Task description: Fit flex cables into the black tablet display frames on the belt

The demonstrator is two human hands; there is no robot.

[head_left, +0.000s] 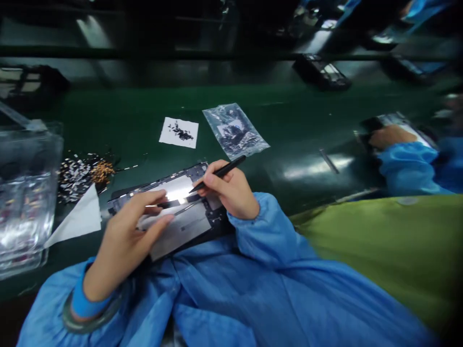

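An opened flat electronic device (pixel 193 222), tablet-like, with silver panels and dark circuitry along its edges, lies tilted before me at the bench edge. My right hand (pixel 231 190) grips a slim black pen-shaped tool (pixel 227 167), its tip pointing down at the bright middle of the device. Over the device's left part is my left hand (pixel 132 229), thumb and index finger apart with nothing visible between them. A thin metallic strip or line runs between the two hands; I cannot tell what it is.
Left of the device are a pile of small white and orange pieces (pixel 81 173), folded white paper (pixel 81 219) and clear plastic trays (pixel 27 193). Behind lie a white sheet (pixel 166 137) bearing black bits and a plastic bag (pixel 237 132). A co-worker's hand (pixel 392 137) is at right.
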